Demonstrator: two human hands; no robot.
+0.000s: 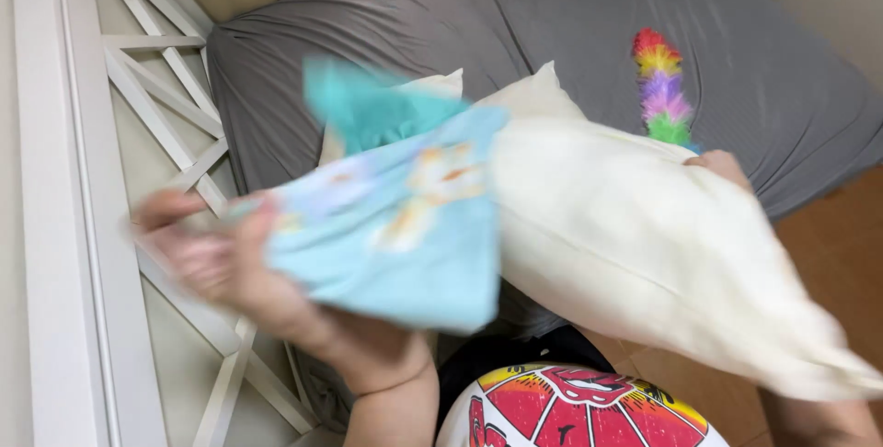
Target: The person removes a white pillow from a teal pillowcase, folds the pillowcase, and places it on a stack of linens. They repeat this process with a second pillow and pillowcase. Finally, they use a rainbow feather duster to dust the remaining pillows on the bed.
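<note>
A cream pillow [635, 235] stretches across the middle of the view, held up over the bed. One end of it is inside a light blue pillowcase [395, 235] with a pale printed pattern and a teal flap at the top. My left hand [216, 258], blurred by motion, grips the blue pillowcase at its left edge. My right hand [722, 166] shows only as fingertips over the pillow's far right edge, holding the pillow.
A bed with a grey fitted sheet [552, 24] fills the back. A rainbow feather duster [662, 88] lies on it behind the pillow. A white lattice headboard [156, 107] runs along the left. Brown floor [837, 235] shows at right.
</note>
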